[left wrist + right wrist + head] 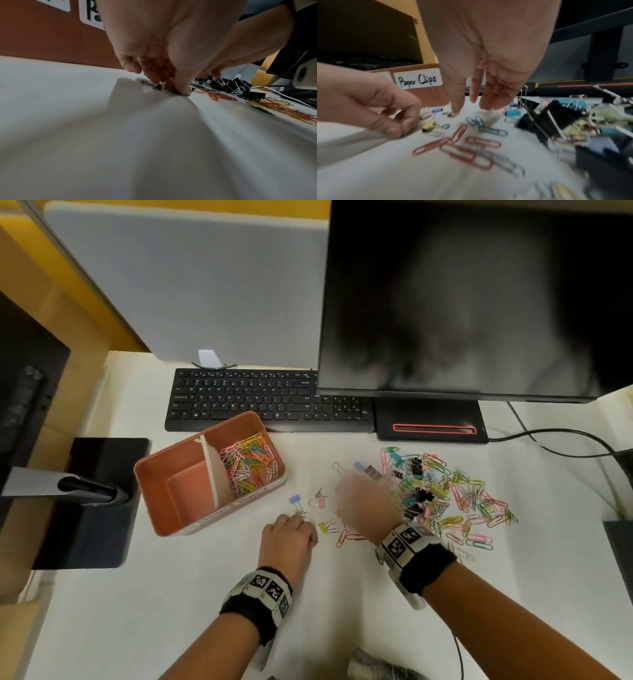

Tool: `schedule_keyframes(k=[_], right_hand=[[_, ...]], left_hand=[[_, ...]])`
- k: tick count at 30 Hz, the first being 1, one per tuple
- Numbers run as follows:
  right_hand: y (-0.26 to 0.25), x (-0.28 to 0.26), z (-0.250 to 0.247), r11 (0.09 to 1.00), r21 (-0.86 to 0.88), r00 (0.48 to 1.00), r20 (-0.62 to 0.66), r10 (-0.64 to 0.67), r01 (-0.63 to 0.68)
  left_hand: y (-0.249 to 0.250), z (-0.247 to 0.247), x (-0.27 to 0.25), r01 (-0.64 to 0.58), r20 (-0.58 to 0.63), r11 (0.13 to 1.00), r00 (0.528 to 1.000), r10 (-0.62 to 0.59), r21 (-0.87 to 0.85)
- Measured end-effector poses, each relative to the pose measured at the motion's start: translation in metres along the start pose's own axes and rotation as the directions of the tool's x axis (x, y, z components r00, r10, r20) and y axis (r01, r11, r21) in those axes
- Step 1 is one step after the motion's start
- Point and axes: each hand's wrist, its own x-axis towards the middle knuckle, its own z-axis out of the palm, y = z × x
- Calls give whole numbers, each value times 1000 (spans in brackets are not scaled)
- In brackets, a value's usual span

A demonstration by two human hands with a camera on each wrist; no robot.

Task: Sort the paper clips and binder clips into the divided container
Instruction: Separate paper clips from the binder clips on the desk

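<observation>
The orange divided container (191,484) stands left of my hands; its right compartment holds several coloured paper clips (248,463), labelled "Paper Clips" (418,80), and its left one shows only bare floor. My left hand (301,518) rests on the table with curled fingers pinching a small binder clip (159,85) against the surface. My right hand (349,491), blurred, hangs open with fingers (489,97) pointing down, the thumb tip touching the table. Loose blue (294,500), pink (321,502) and yellow (323,527) binder clips lie between the hands. The mixed pile (445,494) spreads to the right.
A black keyboard (267,398) and the monitor (479,302) on its base (431,422) stand behind the clips. Cables (548,440) run at the back right. A black stand (92,501) sits left of the container. A dark object (620,542) sits at the right edge.
</observation>
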Motion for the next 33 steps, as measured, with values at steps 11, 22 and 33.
schedule_keyframes(k=[11, 22, 33], right_hand=[[23, -22, 12, 999, 46, 1000, 27, 12, -13], [35, -37, -21, 964, 238, 991, -36, 129, -116], [43, -47, 10, 999, 38, 998, 58, 32, -34]], left_hand=[[-3, -6, -3, -111, 40, 958, 991, 126, -266], [21, 9, 14, -51, -79, 998, 996, 48, -34], [26, 8, 21, -53, -62, 998, 997, 54, 30]])
